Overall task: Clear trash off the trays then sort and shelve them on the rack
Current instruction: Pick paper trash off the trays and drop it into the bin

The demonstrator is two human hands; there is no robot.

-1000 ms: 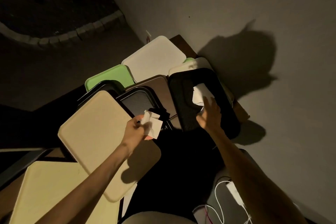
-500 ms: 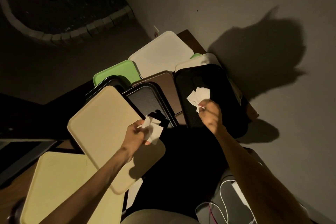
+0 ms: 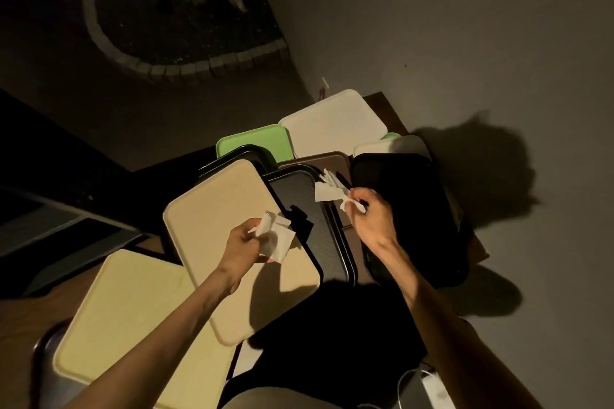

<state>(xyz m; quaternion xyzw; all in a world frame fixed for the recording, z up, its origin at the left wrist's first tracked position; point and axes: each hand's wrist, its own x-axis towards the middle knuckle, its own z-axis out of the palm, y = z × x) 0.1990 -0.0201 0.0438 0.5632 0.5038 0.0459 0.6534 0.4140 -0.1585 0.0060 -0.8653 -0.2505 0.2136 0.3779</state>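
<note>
Several overlapping trays cover a small table: a tan tray, a pale yellow tray, a dark textured tray, a brown tray, a black tray, a green tray and a white tray. My left hand is over the tan tray's right edge, closed on a crumpled white paper. My right hand hovers between the dark textured tray and the black tray, pinching another white paper scrap.
A grey wall rises right behind the trays. A dark rug with a brick-pattern border lies on the floor to the far left. White cables sit at the bottom right. A dark metal frame stands at left.
My right hand lifted the white paper off the black tray and carried it left toward the dark textured tray. My left hand kept its paper, almost still.
</note>
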